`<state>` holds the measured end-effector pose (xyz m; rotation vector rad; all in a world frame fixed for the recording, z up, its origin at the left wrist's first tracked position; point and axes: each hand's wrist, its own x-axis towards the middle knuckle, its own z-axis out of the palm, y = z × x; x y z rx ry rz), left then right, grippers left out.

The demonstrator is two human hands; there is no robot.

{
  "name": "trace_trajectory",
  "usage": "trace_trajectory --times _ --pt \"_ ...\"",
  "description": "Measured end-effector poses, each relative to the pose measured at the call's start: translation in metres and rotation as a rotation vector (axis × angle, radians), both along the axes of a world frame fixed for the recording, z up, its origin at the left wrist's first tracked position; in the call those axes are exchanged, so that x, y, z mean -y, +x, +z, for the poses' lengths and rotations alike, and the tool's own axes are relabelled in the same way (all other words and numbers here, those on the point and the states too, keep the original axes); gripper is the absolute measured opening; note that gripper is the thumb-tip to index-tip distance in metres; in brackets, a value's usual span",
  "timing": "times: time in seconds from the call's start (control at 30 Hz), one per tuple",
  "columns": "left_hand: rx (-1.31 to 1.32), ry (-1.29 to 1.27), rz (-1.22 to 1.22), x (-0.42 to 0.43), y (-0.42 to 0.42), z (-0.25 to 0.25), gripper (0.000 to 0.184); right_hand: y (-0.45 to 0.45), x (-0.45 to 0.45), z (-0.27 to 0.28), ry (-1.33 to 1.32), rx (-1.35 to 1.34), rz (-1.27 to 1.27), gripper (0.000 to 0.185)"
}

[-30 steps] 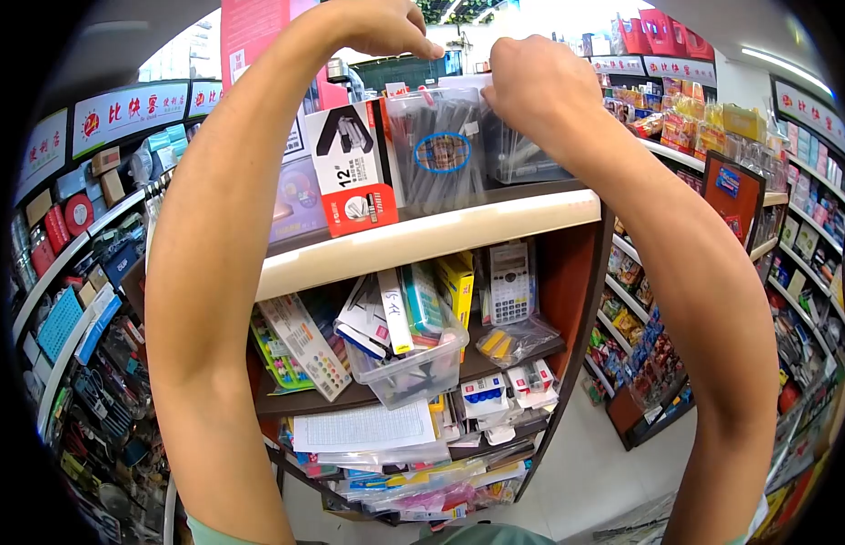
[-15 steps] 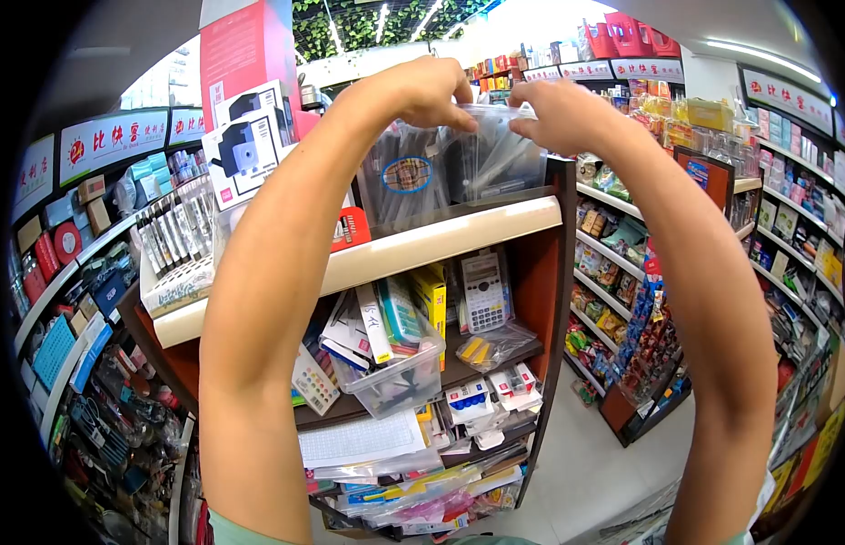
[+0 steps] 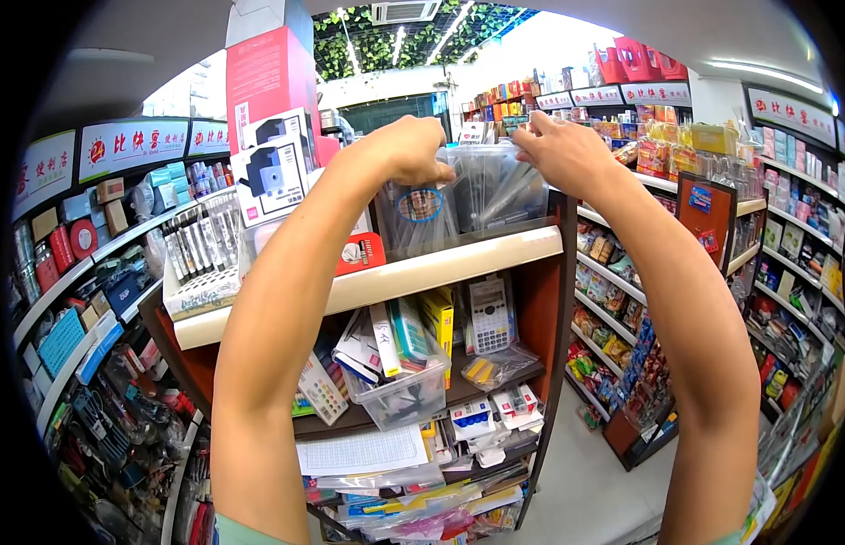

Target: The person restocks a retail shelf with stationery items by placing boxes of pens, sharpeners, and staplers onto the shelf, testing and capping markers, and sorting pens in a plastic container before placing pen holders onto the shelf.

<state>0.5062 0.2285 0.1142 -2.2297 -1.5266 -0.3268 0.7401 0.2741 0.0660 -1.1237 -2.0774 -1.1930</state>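
On the top shelf stand two clear plastic bins side by side. The right clear bin (image 3: 501, 195) holds long thin items in clear wrapping. A blue oval sticker (image 3: 421, 205) marks the left clear bin (image 3: 413, 232), which is full of similar packs. My left hand (image 3: 413, 154) bends over the rims where the bins meet, fingers curled; its fingertips are partly hidden. At the right bin's upper right edge is my right hand (image 3: 559, 150), thumb and fingers drawn together. What either hand grips, if anything, is too small or hidden to make out.
A pen rack (image 3: 200, 250) and boxed goods (image 3: 275, 177) stand left on the same shelf. Below are a small clear basket (image 3: 404, 391), a calculator (image 3: 491, 313) and stacked packs. Goods shelves (image 3: 613, 272) line the right side; grey floor (image 3: 568, 472) shows between.
The view has tilted up, so the shelf sits lower in it. Both hands have dropped slightly relative to the bins and stay at their rims; the right fingers have closed more.
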Motion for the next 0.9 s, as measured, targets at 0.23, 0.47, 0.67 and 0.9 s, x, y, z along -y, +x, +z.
trace_trajectory --times 0.23,0.47,0.67,0.9 --pt "-0.081 0.024 -0.08 0.001 -0.006 0.001 0.058 -0.009 0.002 -0.007 0.164 0.123 0.03 0.025" --pt "-0.08 -0.01 -0.034 0.003 -0.001 0.001 0.057 -0.021 0.017 0.008 0.143 0.18 -0.019 0.02" --pt "-0.074 0.039 -0.039 0.0 0.005 -0.008 0.063 -0.013 0.022 0.009 0.078 0.197 -0.025 0.018" --pt "-0.043 0.16 0.043 0.019 0.009 -0.007 0.07 0.001 0.049 0.012 -0.049 -0.081 0.107 0.028"
